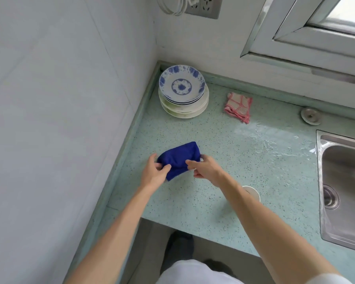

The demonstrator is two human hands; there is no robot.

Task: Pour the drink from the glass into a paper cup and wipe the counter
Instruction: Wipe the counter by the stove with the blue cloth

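Note:
A dark blue cloth (178,157), folded over, is held just above the speckled green counter (223,144). My left hand (154,174) pinches its left end and my right hand (206,169) pinches its right end. A white paper cup (252,192) stands on the counter behind my right forearm, partly hidden by it. A wet patch (275,140) glistens on the counter left of the sink. No glass shows in the head view.
A stack of plates with a blue-patterned one on top (181,89) fills the back corner. A pink checked rag (238,106) lies behind the wet patch. A steel sink (344,181) is at the right, and a tiled wall (59,99) runs along the left.

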